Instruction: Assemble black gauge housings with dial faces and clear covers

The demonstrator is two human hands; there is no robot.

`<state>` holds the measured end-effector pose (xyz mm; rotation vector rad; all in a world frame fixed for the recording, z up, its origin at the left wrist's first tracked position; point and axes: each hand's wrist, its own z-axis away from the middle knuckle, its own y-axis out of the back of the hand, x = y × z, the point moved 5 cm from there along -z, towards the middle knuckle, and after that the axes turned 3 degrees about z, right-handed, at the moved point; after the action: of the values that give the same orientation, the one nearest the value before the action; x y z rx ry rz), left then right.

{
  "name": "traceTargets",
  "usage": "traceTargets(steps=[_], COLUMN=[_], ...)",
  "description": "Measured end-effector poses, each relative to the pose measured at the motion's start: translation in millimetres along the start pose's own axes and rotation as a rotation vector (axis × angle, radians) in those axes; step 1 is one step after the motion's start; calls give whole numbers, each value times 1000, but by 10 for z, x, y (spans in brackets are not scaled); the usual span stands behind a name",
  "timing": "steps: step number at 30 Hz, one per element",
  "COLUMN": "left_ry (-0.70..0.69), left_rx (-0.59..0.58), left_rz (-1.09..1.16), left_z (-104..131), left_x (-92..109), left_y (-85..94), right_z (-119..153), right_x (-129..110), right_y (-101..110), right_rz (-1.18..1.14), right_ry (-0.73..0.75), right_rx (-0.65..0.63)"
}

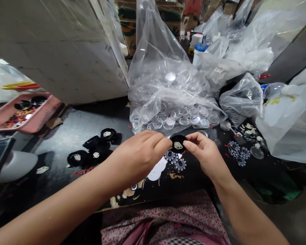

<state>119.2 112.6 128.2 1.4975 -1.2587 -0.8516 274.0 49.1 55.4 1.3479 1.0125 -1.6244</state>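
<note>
A shallow black round case (173,139) is held up over the table in front of me, with a small pale plate (177,146) inside it. My right hand (206,154) pinches the case's right rim between thumb and fingers. At the left rim, my left hand (145,149) is closed, its fingertips against the case; the back of the hand hides whether they also hold something small. Just below lie several dark toothed discs with printed dials (180,164), partly over a white rounded sheet (156,170).
Similar black cases (78,158) and red bits (84,171) lie to the left. Behind my hands, a clear plastic bag (163,92) spills round transparent covers (184,121). More toothed discs (241,153) lie right. A pink tray (40,119) of small coloured parts stands far left.
</note>
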Motion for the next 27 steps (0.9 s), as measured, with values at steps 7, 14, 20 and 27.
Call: traceTargets(steps=[7, 14, 20, 27], left_ry=[184, 421, 540, 409], left_rx=[129, 226, 209, 296], left_rz=[131, 339, 423, 400], left_z=[65, 86, 72, -434], left_x=[-29, -35, -62, -225], left_y=[-65, -402, -441, -267], right_z=[23, 28, -20, 77], right_x=[41, 31, 118, 201], right_y=[33, 131, 217, 444], right_rz=[17, 183, 211, 198], right_ry=[30, 37, 21, 39], right_rx=[50, 97, 131, 165])
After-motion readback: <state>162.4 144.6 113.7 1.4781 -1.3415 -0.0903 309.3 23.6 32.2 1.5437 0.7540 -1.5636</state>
